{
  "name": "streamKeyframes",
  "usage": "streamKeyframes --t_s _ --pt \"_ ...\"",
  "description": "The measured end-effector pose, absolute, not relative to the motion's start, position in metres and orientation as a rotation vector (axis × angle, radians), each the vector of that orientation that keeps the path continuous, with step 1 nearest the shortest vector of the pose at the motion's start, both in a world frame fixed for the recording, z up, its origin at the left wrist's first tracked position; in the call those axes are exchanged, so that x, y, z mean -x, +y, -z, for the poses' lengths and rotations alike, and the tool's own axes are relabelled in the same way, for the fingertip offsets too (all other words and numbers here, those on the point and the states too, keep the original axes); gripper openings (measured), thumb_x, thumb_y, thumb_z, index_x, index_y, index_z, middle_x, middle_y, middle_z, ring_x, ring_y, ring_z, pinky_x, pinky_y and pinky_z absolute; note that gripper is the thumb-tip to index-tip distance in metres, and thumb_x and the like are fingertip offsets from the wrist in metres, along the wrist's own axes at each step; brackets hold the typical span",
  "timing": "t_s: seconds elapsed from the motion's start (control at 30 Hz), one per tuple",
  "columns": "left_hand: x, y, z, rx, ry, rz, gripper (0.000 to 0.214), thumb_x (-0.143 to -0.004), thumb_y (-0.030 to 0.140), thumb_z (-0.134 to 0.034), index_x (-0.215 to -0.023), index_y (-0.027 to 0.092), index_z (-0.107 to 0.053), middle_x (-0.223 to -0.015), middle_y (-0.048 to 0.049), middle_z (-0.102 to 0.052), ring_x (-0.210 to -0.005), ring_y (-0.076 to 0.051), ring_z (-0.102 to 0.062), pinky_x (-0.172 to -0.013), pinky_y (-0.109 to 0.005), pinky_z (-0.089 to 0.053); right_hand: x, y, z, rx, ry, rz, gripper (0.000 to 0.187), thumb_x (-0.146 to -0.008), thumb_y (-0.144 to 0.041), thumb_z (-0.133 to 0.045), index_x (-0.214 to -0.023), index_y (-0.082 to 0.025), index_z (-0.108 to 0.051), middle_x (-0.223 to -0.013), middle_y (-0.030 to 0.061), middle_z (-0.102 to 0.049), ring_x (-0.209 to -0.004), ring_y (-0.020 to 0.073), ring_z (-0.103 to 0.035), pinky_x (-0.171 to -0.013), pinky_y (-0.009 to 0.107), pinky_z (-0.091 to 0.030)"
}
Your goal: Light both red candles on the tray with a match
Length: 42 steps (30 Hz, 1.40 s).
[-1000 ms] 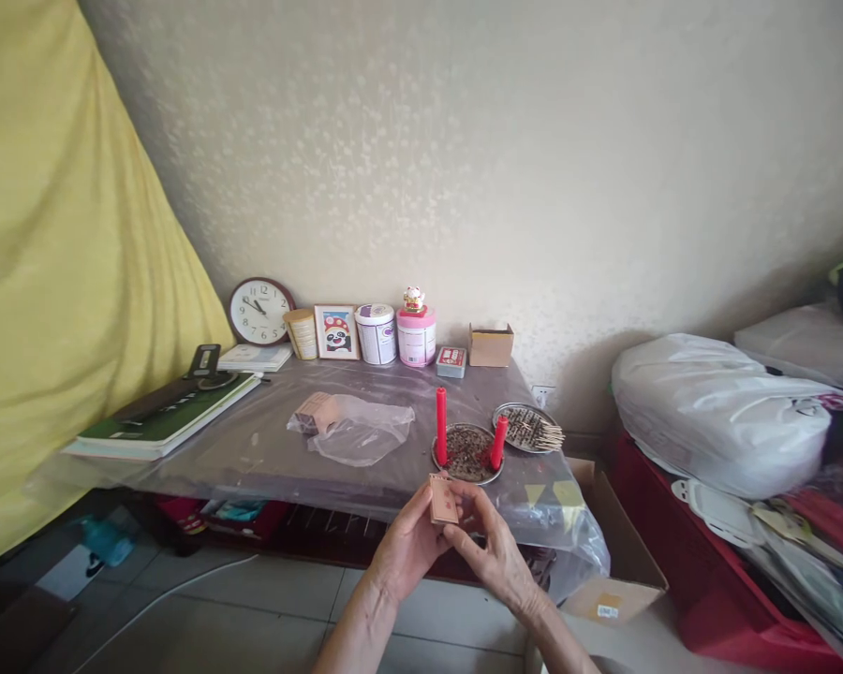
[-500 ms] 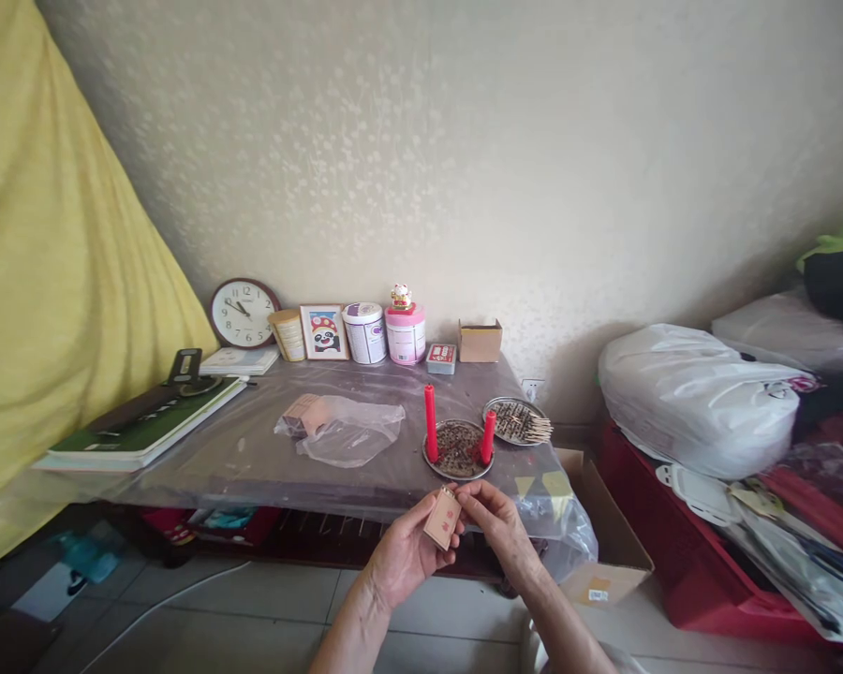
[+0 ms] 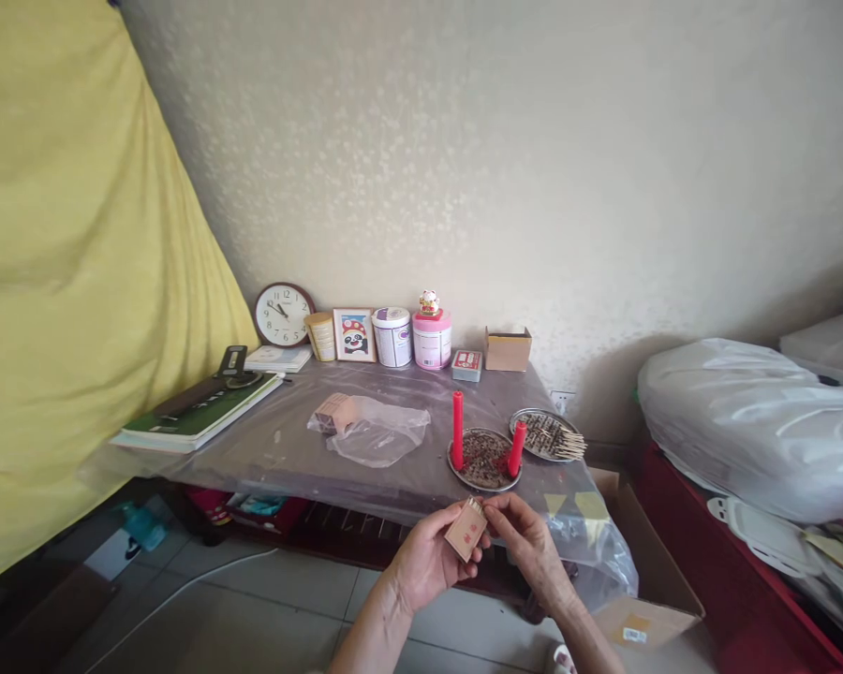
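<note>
My left hand (image 3: 425, 562) grips a small brown matchbox (image 3: 465, 531) in front of the table's near edge. My right hand (image 3: 526, 538) pinches at the box's upper end, fingers closed; what they hold is too small to make out. Just beyond the hands a round metal dish (image 3: 483, 461) stands on the table with two red candles in it, a tall one (image 3: 456, 417) on the left and a shorter, tilted one (image 3: 516, 448) on the right.
A second dish (image 3: 544, 435) of sticks lies right of the candles. A plastic bag (image 3: 376, 431) with a box lies mid-table. A clock (image 3: 282, 315), tins, a picture and boxes line the wall. Books (image 3: 200, 417) lie left. A cardboard box (image 3: 639, 580) and white bags (image 3: 751, 426) stand right.
The view has shifted, so the table sits further right in the picture. The matchbox has tilted from upright to slanted, and both hands sit a little lower and to the right.
</note>
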<state>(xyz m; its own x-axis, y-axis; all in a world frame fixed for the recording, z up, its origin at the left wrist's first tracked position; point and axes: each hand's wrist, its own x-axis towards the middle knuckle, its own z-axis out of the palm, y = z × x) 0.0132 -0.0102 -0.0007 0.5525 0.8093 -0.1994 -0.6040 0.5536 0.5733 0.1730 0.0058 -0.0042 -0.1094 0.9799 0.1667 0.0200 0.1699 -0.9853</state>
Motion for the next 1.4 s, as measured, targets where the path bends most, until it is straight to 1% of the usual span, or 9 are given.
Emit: streamKeyframes --t_s 0.17,0.4,0.5,0.67,0.77,0.97,1.13,1.3,1.4 --pt "-0.012 -0.009 0.000 -0.523 0.556 -0.927 0.031 -0.084 0.033 -0.047 -0.101 0.011 -0.062 -0.077 -0.0091 -0.066 -0.055 -0.012 -0.056 -0.050 -0.023 -0.037 -0.173 0.002 0.006 1.102 -1.532 -1.028 0.026 -0.083 -0.045 -0.059 -0.081 -0.019 -0.063 -0.061 -0.0022 -0.061 -0.057 0.0143 -0.057 -0.058 0.026 -0.046" --pt "-0.012 -0.014 -0.007 -0.635 0.644 -1.006 0.028 -0.080 0.030 -0.058 -0.102 0.014 -0.063 -0.076 -0.0028 -0.062 -0.053 -0.010 -0.053 -0.047 -0.022 -0.033 -0.169 -0.004 -0.004 1.158 -1.636 -0.883 0.019 -0.085 -0.036 -0.056 -0.079 -0.019 -0.062 -0.075 0.0024 -0.067 -0.067 0.0186 -0.066 -0.064 0.028 -0.052" --pt "-0.011 -0.015 -0.008 -0.699 0.663 -0.999 0.025 -0.079 0.029 -0.059 -0.099 0.014 -0.064 -0.075 -0.0024 -0.060 -0.051 -0.010 -0.051 -0.046 -0.022 -0.032 -0.170 -0.004 -0.004 1.159 -1.654 -0.851 0.017 -0.087 -0.033 -0.053 -0.085 -0.020 -0.064 -0.079 0.0027 -0.067 -0.067 0.0174 -0.066 -0.064 0.028 -0.052" --pt "-0.010 -0.015 -0.007 -0.787 0.693 -0.978 0.023 -0.080 0.029 -0.056 -0.092 0.012 -0.064 -0.068 -0.0002 -0.056 -0.048 -0.008 -0.048 -0.044 -0.022 -0.032 -0.173 -0.004 -0.004 1.089 -1.807 -0.643 0.018 -0.089 -0.025 -0.050 -0.092 -0.020 -0.067 -0.087 0.0053 -0.067 -0.080 0.0185 -0.064 -0.071 0.028 -0.051" --pt "-0.009 -0.014 -0.006 -0.827 0.714 -0.959 0.023 -0.078 0.028 -0.058 -0.092 0.012 -0.062 -0.064 0.0014 -0.053 -0.047 -0.009 -0.047 -0.044 -0.022 -0.031 -0.173 -0.004 -0.005 1.059 -1.887 -0.584 0.020 -0.090 -0.020 -0.048 -0.095 -0.021 -0.067 -0.088 0.0052 -0.066 -0.082 0.0176 -0.064 -0.075 0.028 -0.050" --pt "-0.008 -0.015 -0.005 -0.880 0.734 -0.934 0.022 -0.077 0.030 -0.058 -0.090 0.012 -0.061 -0.061 0.0030 -0.049 -0.047 -0.008 -0.045 -0.044 -0.021 -0.029 -0.173 -0.006 -0.006 1.051 -1.982 -0.521 0.016 -0.088 -0.015 -0.050 -0.089 -0.020 -0.065 -0.085 0.0045 -0.064 -0.078 0.0164 -0.063 -0.072 0.026 -0.050" --pt "-0.007 -0.015 -0.005 -0.914 0.740 -0.925 0.018 -0.078 0.030 -0.057 -0.084 0.013 -0.060 -0.059 0.0040 -0.047 -0.046 -0.007 -0.043 -0.044 -0.021 -0.028 -0.173 -0.007 -0.007 1.021 -2.037 -0.489 0.017 -0.089 -0.014 -0.049 -0.095 -0.020 -0.064 -0.089 0.0054 -0.063 -0.081 0.0162 -0.063 -0.074 0.026 -0.050" --pt "-0.005 -0.016 -0.006 -0.942 0.743 -0.912 0.017 -0.079 0.031 -0.055 -0.082 0.014 -0.059 -0.059 0.0045 -0.046 -0.046 -0.007 -0.042 -0.045 -0.021 -0.027 -0.173 -0.007 -0.008 1.053 -2.051 -0.479 0.013 -0.089 -0.015 -0.050 -0.088 -0.019 -0.062 -0.085 0.0047 -0.062 -0.077 0.0159 -0.062 -0.071 0.026 -0.049" --pt "-0.004 -0.016 -0.006 -0.972 0.741 -0.904 0.018 -0.080 0.031 -0.054 -0.083 0.014 -0.060 -0.059 0.0043 -0.045 -0.047 -0.007 -0.041 -0.045 -0.021 -0.027 -0.174 -0.008 -0.009 1.054 -2.066 -0.494 0.013 -0.090 -0.015 -0.049 -0.092 -0.020 -0.061 -0.088 0.0046 -0.062 -0.080 0.0158 -0.061 -0.074 0.026 -0.049"
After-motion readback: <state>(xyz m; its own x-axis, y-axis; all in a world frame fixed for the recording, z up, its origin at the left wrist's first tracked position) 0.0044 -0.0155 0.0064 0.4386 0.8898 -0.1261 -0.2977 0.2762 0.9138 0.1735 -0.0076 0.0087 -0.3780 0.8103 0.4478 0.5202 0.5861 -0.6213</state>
